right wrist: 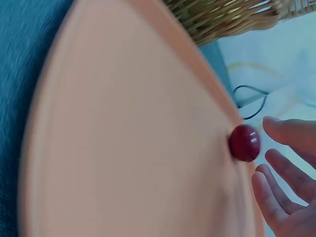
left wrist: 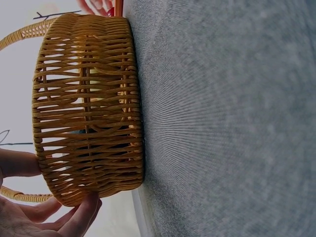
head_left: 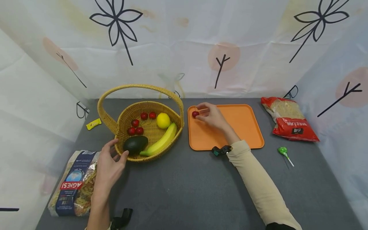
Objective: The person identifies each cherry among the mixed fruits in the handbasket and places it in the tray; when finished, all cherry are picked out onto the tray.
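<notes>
Red cherry: in the corner of the orange tray
Right hand: grip parted, just beside cherry
Left hand: grip holding wicker basket

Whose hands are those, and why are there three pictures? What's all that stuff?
They're one person's bare hands, not a robot's. The big picture comes from a camera on the person's head. The smaller two come from cameras on the left and right wrists, so things look tipped sideways.

On the gray table are a yellow basket with fruit inside, an orange tray, a pasta bag, a red bag, a green lollipop and a yellow packet.

The left hand holds the basket. The right hand is beside a small red fruit, not gripping it.
</notes>
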The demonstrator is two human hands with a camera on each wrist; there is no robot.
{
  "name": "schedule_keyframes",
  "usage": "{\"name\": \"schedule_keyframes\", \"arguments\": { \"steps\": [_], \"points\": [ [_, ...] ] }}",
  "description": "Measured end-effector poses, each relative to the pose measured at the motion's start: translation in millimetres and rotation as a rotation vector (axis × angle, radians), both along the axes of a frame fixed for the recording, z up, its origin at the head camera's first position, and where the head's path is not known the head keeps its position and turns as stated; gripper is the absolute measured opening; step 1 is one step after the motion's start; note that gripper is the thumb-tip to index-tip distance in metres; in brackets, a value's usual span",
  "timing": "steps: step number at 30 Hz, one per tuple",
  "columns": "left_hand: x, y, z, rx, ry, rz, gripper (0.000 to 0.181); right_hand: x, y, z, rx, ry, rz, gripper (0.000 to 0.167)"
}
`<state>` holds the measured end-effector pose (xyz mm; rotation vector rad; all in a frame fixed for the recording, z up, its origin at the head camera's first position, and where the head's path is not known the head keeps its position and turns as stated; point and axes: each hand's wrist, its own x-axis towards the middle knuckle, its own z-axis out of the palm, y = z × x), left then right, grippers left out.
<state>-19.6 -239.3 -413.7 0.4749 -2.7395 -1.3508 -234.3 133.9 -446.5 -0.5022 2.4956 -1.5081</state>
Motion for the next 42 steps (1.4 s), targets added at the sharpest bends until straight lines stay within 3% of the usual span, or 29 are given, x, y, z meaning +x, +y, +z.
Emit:
{"name": "schedule_keyframes", "arguments": {
  "steps": [9,21,27,33,42],
  "points": [
    [0.8,1.8,0.3,0.019,-0.005,-0.002,0.071,24.9,7,20.5,-0.18,0.043,0.041,0.044],
    [1.2,1.6,0.1,0.018,0.001,0.004,0.072,79.1,6,61.8,-0.38,0.17,0.091,0.032],
    [0.5,1.4,-0.2,0.013,0.007,0.008,0.072,97.9,-7,80.1,-0.423,0.201,0.182,0.032],
    [0.1,1.0,0.3,0.013,0.004,0.008,0.071,103.5,-36,85.3,-0.389,0.149,0.289,0.031],
    [1.1,-0.9,-1.6,0.01,-0.002,0.017,0.073,95.5,-99,71.8,-0.327,0.039,0.443,0.031]
  ]
}}
